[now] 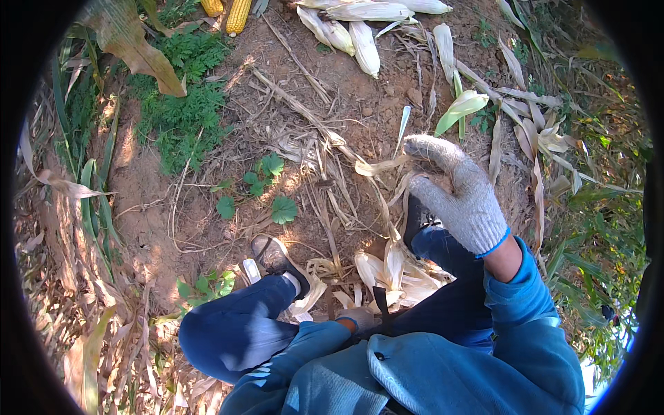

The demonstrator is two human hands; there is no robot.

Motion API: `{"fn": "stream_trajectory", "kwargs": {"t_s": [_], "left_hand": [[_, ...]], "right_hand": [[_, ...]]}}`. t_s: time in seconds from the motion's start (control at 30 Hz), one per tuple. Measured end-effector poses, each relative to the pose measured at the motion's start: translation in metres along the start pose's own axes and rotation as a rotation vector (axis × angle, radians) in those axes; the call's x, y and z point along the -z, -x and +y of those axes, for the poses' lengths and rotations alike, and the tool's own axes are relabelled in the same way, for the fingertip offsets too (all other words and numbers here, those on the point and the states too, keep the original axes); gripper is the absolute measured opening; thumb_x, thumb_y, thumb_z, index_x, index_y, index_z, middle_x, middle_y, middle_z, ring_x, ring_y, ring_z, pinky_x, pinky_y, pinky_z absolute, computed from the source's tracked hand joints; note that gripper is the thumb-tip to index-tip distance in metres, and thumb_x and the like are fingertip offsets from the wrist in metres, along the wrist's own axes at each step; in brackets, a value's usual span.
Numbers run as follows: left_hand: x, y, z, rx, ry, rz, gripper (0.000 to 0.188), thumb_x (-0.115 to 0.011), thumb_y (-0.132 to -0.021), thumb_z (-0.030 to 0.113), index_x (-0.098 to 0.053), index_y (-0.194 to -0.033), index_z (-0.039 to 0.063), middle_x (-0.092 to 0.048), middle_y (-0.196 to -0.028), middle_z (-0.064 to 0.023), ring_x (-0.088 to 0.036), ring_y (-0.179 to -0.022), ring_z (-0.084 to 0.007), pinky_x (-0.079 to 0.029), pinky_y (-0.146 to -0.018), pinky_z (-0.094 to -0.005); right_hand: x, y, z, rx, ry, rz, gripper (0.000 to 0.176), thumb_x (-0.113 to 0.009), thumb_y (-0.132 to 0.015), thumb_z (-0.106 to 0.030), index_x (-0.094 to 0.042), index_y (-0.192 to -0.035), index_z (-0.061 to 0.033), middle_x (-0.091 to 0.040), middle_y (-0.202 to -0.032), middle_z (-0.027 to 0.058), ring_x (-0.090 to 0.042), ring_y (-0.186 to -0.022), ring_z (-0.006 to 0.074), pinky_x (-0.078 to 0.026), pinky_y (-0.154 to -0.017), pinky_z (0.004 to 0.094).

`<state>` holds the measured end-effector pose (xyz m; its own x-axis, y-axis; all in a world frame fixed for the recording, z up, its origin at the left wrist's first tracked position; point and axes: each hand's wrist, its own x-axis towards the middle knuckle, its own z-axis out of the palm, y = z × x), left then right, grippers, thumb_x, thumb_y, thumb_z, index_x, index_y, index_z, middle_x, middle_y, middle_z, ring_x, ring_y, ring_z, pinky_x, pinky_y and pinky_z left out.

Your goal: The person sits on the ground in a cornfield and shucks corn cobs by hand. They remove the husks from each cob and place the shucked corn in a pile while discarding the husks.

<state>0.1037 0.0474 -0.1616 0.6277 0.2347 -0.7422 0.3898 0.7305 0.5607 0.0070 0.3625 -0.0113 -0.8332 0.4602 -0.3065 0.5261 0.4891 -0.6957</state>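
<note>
My right hand (pixel 459 194), in a grey-white knit glove with a blue cuff, is raised above my right shoe (pixel 415 218). Its thumb and fingers curve apart, and I see nothing gripped between them. A dry husk strip (pixel 381 167) lies by the fingertips. Just beyond them is a pale green corn husk (pixel 464 110). Low between my legs, my left hand (pixel 359 316), also gloved, is mostly hidden by the sleeve and a dark strap; its fingers are not clear. Loose dry husks (pixel 394 275) lie in front of it.
Several corn ears in pale husks (pixel 365 46) are piled on the soil at the top. Bare yellow ears (pixel 239 18) lie at the upper left. Green weeds (pixel 181 98) and dry stalks (pixel 295 104) cover parts of the ground. A large corn leaf (pixel 135 52) hangs at the upper left.
</note>
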Motion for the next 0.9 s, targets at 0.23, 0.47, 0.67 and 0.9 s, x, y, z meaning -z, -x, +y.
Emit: {"fn": "stream_trajectory", "kwargs": {"t_s": [0.23, 0.47, 0.67, 0.9], "left_hand": [[0.081, 0.087, 0.035, 0.016, -0.090, 0.334, 0.046, -0.058, -0.088, 0.045, -0.062, -0.112, 0.007, -0.066, -0.112, -0.0197, -0.062, -0.108, -0.0362, -0.049, -0.090, -0.0479], [0.133, 0.076, 0.050, 0.191, -0.420, 0.453, 0.035, -0.058, -0.088, 0.026, -0.053, -0.119, 0.009, -0.062, -0.120, -0.0147, -0.058, -0.117, -0.0320, -0.039, -0.094, -0.0562], [0.133, 0.060, 0.058, 0.302, -0.552, 0.421, 0.041, -0.055, -0.092, 0.030, -0.050, -0.127, 0.009, -0.059, -0.128, -0.0150, -0.057, -0.121, -0.0322, -0.032, -0.099, -0.0625], [0.130, 0.046, 0.064, 0.431, -0.742, 0.353, 0.037, -0.038, -0.099, 0.018, -0.041, -0.134, 0.009, -0.052, -0.136, -0.0127, -0.050, -0.126, -0.0330, -0.038, -0.098, -0.0596]], "right_hand": [[0.024, -0.097, 0.040, 0.135, 0.123, 0.159, 0.039, -0.067, -0.084, -0.026, -0.063, -0.119, -0.0086, -0.066, -0.114, 0.0151, -0.063, -0.106, 0.0310, -0.050, -0.093, 0.0379], [0.013, -0.121, 0.026, 0.255, 0.524, -0.043, 0.042, -0.062, -0.085, -0.033, -0.061, -0.122, -0.0121, -0.065, -0.114, 0.0153, -0.064, -0.104, 0.0333, -0.050, -0.089, 0.0447], [-0.006, -0.060, 0.026, 0.376, 0.247, -0.518, 0.048, -0.066, -0.082, -0.042, -0.061, -0.122, -0.0160, -0.064, -0.121, 0.0124, -0.060, -0.112, 0.0337, -0.048, -0.094, 0.0437], [-0.026, -0.067, 0.022, 0.414, 0.188, -0.090, 0.028, -0.055, -0.090, -0.028, -0.062, -0.114, -0.0157, -0.067, -0.110, 0.0146, -0.065, -0.099, 0.0351, -0.053, -0.081, 0.0469]]}}
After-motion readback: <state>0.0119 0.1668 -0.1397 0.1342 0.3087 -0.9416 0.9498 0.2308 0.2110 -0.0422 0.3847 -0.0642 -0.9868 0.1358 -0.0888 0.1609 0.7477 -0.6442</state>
